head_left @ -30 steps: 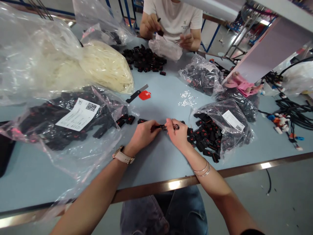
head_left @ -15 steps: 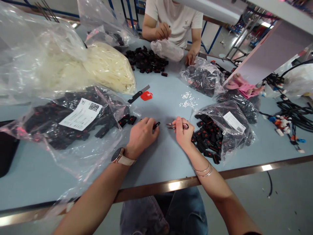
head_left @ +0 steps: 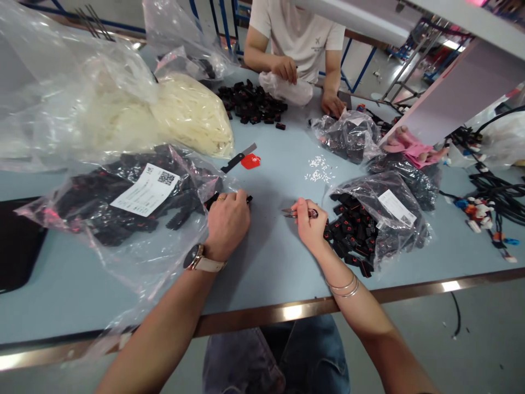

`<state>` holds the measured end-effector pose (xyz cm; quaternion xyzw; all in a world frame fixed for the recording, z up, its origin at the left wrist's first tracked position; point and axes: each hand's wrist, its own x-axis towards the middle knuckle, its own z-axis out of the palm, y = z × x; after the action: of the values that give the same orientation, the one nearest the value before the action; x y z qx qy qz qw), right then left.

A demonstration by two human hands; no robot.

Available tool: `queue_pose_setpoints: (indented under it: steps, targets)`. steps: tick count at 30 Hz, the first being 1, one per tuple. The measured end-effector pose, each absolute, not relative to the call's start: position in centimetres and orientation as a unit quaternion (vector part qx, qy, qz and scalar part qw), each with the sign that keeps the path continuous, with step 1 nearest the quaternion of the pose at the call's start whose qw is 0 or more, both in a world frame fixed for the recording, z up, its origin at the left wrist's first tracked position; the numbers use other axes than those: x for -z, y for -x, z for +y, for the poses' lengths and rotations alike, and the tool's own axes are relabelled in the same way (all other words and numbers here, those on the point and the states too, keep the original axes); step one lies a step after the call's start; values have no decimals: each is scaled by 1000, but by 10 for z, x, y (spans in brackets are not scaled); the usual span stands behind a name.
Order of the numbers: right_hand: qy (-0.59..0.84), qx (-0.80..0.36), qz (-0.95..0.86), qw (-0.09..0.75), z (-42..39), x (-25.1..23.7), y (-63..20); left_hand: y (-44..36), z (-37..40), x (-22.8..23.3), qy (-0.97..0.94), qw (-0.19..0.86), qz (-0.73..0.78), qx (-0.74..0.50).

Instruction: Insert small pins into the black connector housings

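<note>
On the pale blue desk (head_left: pixel 262 262), a small black plastic connector (head_left: pixel 248 200) lies under the fingertips of the left hand (head_left: pixel 227 221), which presses down on it near the desk's middle. Just beside it, the right hand (head_left: pixel 310 225) pinches slim metal tweezers (head_left: pixel 296 212), tips pointing toward the connector but apart from it. An open clear bag of black connectors (head_left: pixel 369 219) lies right of that hand, toward the desk's front edge.

On the tabletop (head_left: pixel 266 257): 4 clear bags of black connectors, at (head_left: pixel 123 202), (head_left: pixel 377 219), (head_left: pixel 348 134) and (head_left: pixel 406 169). 1 loose pile of black connectors (head_left: pixel 252 104). 1 bag of white ties (head_left: pixel 188 112). 1 utility knife (head_left: pixel 238 159). 1 pair of tweezers (head_left: pixel 297 212). 2 people's hands visible, 4 in all.
</note>
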<state>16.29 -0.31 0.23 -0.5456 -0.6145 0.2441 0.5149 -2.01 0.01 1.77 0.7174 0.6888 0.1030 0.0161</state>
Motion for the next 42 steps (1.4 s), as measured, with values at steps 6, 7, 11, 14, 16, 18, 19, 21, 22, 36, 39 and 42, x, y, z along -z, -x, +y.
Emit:
queue_pose_setpoints:
  steps: [6,7,11,14,16,18,19,21,22,36,39,42]
  targets:
    - [547,-238,-617,513,-1,-1,-163,35,2,-20,-687,6,717,-116]
    - [546,-237,-619,512,-1,-1,-163,39,3,-20,-683,0,720,-121]
    - [544,-231,-625,511,-1,0,-163,58,7,-22,-635,-25,758,-149]
    - [543,-228,-629,508,-1,0,-163,64,8,-22,-622,-24,767,-155]
    - [545,-221,-631,506,-1,0,-163,62,8,-21,-622,-37,767,-152]
    - [548,-212,-632,505,-1,-1,-163,57,7,-19,-627,-60,764,-143]
    - [548,-209,-632,507,-2,-2,-163,53,6,-18,-633,-72,758,-143]
    - [546,-203,-636,507,-2,-3,-162,48,5,-18,-646,-91,744,-145]
    - [545,-200,-639,504,-2,-3,-162,47,5,-18,-652,-95,738,-142]
    - [569,54,-652,498,16,-38,-205,42,4,-19,-679,-33,716,-158]
    - [605,52,-669,429,19,-43,-217,33,2,-20,-715,-34,678,-168]
    - [671,-2,-693,265,19,-46,-224,26,1,-17,-749,-23,636,-187]
